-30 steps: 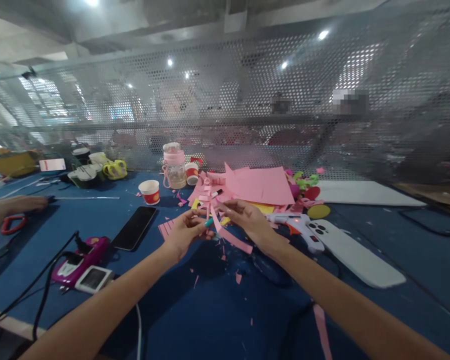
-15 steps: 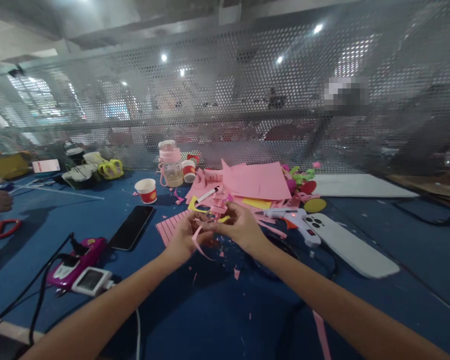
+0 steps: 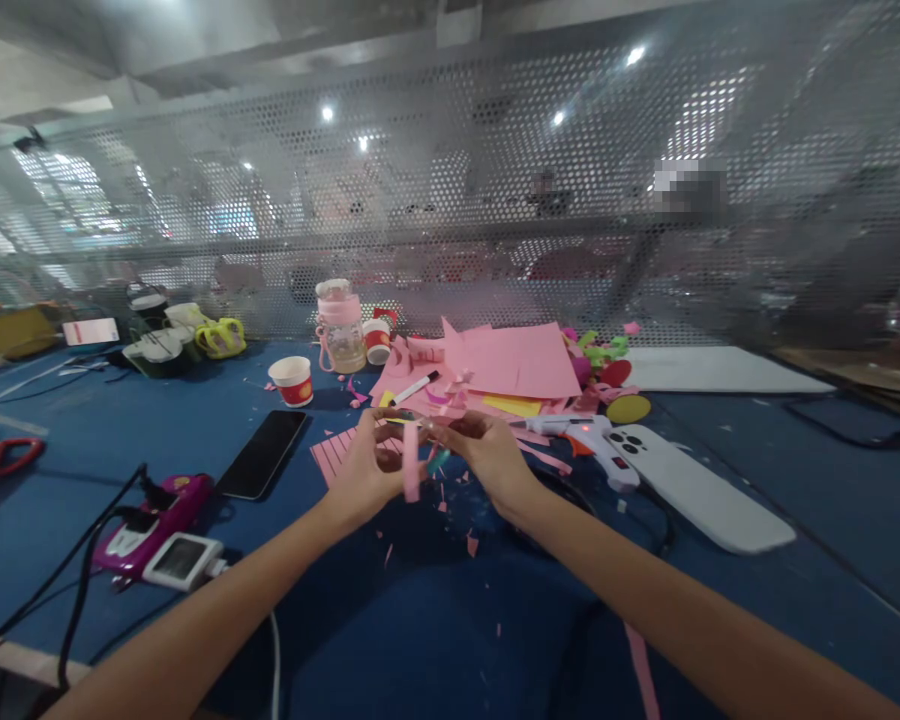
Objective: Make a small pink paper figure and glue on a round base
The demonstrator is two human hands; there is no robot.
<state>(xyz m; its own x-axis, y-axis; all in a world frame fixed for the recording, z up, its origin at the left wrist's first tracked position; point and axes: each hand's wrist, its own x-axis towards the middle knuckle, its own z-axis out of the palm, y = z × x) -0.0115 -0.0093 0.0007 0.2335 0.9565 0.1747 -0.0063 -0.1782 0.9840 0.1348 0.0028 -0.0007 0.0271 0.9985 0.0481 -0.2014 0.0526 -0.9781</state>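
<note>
A narrow pink strip, looking like paper or foam sheet, hangs in a curve between my two hands over the blue table. My left hand is closed, thumb and fingers pinching the strip from the left. My right hand is closed too, its fingertips pressed together at the strip's upper end. A small teal piece shows just below the right fingertips; whether it is held I cannot tell. Behind the hands lie pink sheets, a white marker and a pink piece with dark lines.
On the right are a white glue gun with an orange trigger and a white phone. On the left are a black phone, a paper cup, a purple power strip and red-handled scissors. A bottle stands behind.
The pink strip has turned its broad side towards me and hangs nearer my left thumb. The teal piece has come into sight. Another person's hand has left the left edge.
</note>
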